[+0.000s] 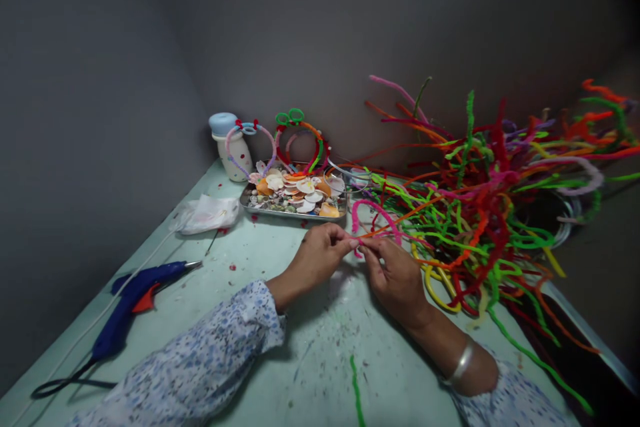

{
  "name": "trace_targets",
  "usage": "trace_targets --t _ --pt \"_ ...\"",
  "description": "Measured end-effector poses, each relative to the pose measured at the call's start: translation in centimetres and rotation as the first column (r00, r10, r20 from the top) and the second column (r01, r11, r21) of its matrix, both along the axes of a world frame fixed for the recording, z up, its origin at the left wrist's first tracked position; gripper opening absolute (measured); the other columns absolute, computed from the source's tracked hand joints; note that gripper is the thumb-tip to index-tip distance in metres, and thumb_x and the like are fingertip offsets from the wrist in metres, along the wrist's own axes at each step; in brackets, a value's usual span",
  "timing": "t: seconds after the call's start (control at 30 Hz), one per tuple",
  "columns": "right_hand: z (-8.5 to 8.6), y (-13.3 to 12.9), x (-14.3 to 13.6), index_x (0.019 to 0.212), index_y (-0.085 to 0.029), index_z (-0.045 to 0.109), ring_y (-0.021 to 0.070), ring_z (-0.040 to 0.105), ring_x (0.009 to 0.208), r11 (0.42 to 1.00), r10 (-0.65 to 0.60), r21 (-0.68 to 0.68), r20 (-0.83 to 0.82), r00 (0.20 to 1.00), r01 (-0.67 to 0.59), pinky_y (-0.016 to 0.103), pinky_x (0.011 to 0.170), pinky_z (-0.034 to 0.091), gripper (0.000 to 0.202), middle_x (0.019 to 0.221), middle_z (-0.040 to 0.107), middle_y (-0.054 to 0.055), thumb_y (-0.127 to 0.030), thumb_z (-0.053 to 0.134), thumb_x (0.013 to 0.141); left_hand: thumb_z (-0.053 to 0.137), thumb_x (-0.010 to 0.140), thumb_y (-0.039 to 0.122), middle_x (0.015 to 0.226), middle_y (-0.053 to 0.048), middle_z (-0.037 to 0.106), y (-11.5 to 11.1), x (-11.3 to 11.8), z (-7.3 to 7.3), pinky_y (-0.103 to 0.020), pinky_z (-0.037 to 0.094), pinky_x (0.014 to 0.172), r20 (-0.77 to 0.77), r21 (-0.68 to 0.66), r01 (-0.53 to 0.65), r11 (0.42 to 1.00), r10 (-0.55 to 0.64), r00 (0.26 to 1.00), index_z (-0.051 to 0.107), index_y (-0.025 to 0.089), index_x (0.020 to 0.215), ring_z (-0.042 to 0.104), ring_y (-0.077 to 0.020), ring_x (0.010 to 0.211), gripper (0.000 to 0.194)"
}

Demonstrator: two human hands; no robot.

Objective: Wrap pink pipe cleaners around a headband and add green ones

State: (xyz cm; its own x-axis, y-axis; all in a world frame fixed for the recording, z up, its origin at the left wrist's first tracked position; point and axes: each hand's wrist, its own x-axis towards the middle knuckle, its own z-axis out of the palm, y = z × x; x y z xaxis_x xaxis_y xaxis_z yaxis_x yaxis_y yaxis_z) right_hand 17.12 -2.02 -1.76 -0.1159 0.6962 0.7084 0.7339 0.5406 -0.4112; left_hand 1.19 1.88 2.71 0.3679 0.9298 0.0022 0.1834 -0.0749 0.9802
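Note:
Near the middle of the table, my left hand [323, 253] and my right hand [397, 277] meet, fingertips almost touching. Both pinch a pink pipe cleaner [377, 208], whose fuzzy length curves up in an arch behind the fingers. An orange strand runs from near the fingertips toward the pile on the right; whether it is held cannot be told. Just behind my hands sits a metal tray [295, 215] filled with shells and small pieces. Decorated headbands [274, 140] stand upright at the tray's back.
A large tangle of colored pipe cleaners [480, 213] covers the right side. On the left lie a blue glue gun [120, 320] with its cord and a white plastic packet [210, 213]. A blue-lidded white bottle [233, 153] stands behind. A green piece [356, 387] lies in front.

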Motion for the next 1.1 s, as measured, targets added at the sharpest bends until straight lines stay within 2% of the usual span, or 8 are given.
trace_targets --t 0.13,0.3,0.4,0.57,0.7,1.0,1.1 --pt "-0.04 -0.11 -0.03 0.099 -0.019 0.06 0.0161 0.062 0.078 1.0 -0.003 -0.01 -0.003 1.0 0.003 0.029 0.072 0.049 0.014 0.084 0.066 0.003 -0.015 0.053 0.088 0.063 0.078 0.034 0.064 0.0 0.058 0.05 -0.03 -0.21 -0.023 0.036 0.056 0.005 -0.016 -0.004 1.0 0.004 1.0 0.063 0.012 0.073 0.049 -0.0099 0.058 0.022" --pt "-0.12 -0.1 0.0 0.099 -0.019 0.06 0.0156 0.062 0.077 0.999 -0.037 -0.04 -0.043 0.998 0.035 0.028 0.071 0.049 0.014 0.084 0.066 0.003 -0.015 0.053 0.088 0.066 0.075 0.029 0.075 -0.005 0.066 0.37 0.02 -0.37 -0.025 0.041 0.063 0.076 -0.073 0.043 0.996 -0.037 0.996 0.068 0.011 0.079 0.055 -0.012 0.065 0.019" --pt "-0.14 0.03 -0.03 0.099 -0.019 0.06 0.0158 0.062 0.077 0.999 -0.036 -0.026 -0.035 0.999 0.035 0.028 0.071 0.049 0.013 0.084 0.066 0.003 -0.015 0.053 0.088 0.066 0.074 0.031 0.073 -0.005 0.067 0.42 0.07 -0.65 -0.025 0.039 0.06 0.061 -0.077 0.023 0.997 -0.019 0.998 0.069 0.012 0.077 0.055 -0.0116 0.062 0.02" --pt "-0.07 0.11 -0.12 0.1 -0.017 0.06 0.0166 0.061 0.078 1.0 -0.014 0.013 0.025 1.0 0.013 0.029 0.072 0.048 0.015 0.084 0.066 0.004 -0.014 0.053 0.088 0.065 0.074 0.039 0.058 0.001 0.057 0.16 0.03 -0.77 -0.023 0.029 0.05 -0.02 -0.052 -0.027 0.998 0.026 0.999 0.066 0.012 0.069 0.044 -0.0086 0.052 0.027" --pt "-0.08 -0.06 -0.13 0.1 -0.016 0.06 0.0175 0.061 0.079 0.999 -0.01 0.042 0.07 0.998 0.007 0.03 0.072 0.048 0.016 0.085 0.067 0.006 -0.012 0.053 0.087 0.063 0.075 0.037 0.053 0.004 0.047 -0.07 -0.03 -0.39 -0.023 0.023 0.048 -0.061 -0.069 -0.039 0.997 0.035 0.998 0.06 0.013 0.062 0.036 -0.0073 0.049 0.028" --pt "-0.09 -0.12 -0.25 0.103 -0.017 0.06 0.0183 0.06 0.077 0.999 0.001 0.038 0.096 0.995 -0.005 0.031 0.071 0.048 0.019 0.084 0.066 0.005 -0.012 0.051 0.087 0.061 0.076 0.033 0.051 0.005 0.042 -0.22 -0.02 -0.54 -0.023 0.021 0.047 -0.051 -0.123 -0.045 0.991 0.039 0.998 0.054 0.014 0.059 0.033 -0.0071 0.047 0.026" --pt "-0.08 -0.06 -0.23 0.101 -0.018 0.06 0.0174 0.061 0.078 1.0 -0.016 0.019 0.054 0.998 0.015 0.03 0.072 0.048 0.018 0.084 0.066 0.005 -0.012 0.05 0.087 0.061 0.077 0.035 0.054 0.004 0.046 0.09 -0.13 -0.43 -0.022 0.025 0.048 -0.028 -0.093 0.008 0.996 -0.011 1.0 0.057 0.013 0.064 0.037 -0.0077 0.049 0.026"
